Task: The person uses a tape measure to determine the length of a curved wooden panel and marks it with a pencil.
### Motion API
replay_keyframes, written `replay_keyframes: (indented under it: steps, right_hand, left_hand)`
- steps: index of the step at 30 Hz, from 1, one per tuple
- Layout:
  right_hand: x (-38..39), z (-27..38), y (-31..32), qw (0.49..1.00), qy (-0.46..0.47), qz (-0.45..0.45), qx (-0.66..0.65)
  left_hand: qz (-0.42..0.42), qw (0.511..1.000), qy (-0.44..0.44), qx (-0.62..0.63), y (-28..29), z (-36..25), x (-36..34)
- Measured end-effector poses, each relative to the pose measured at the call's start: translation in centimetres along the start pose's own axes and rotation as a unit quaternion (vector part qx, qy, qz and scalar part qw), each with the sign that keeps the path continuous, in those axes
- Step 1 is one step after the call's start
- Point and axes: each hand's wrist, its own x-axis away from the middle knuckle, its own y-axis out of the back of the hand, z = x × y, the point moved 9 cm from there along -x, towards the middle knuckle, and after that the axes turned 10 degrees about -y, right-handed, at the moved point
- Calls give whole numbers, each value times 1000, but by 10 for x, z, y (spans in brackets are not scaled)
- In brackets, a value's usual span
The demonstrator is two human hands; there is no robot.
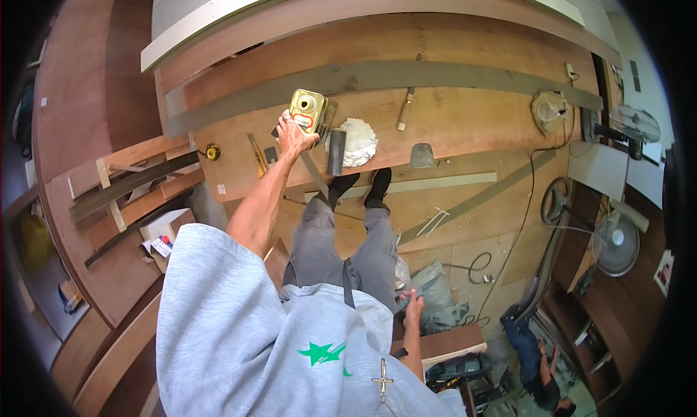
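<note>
My left hand [293, 135] is wrapped round the near end of a gold rectangular metal can [311, 103] with a round hole in its top. The can is over the wooden bench. Down by my right thigh, my right hand [412, 307] is closed on a grey blade-like tool [428, 283], whose exact kind I cannot make out. Right of the can lies a crumpled white heap [360, 142], with a dark upright block [335, 152] beside it. A grey flat scraper blade [422, 156] rests at the bench's near edge.
A wood-handled tool [404, 116], a yellow-handled knife [257, 156] and a yellow tape measure [211, 152] lie about the bench [479, 127]. Wood strips [138, 192] stick out at left. Fans [617, 241] and a cable [528, 192] are at right. Another person [534, 359] is low at the right.
</note>
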Motion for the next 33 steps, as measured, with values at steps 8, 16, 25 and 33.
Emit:
replay_keyframes:
  steps: [8,16,25,33]
  right_hand:
    - [-100,126,34,987,105,46,117]
    - [-129,200,16,978,89,105,156]
    - [-118,217,-42,956,93,145,236]
    - [-134,211,-127,877,237,121,399]
  left_hand:
    - [-6,999,-33,1,28,27,47]
    - [-31,994,87,60,67,96,211]
    - [44,976,208,-39,86,202,310]
    - [2,985,174,-12,97,313,283]
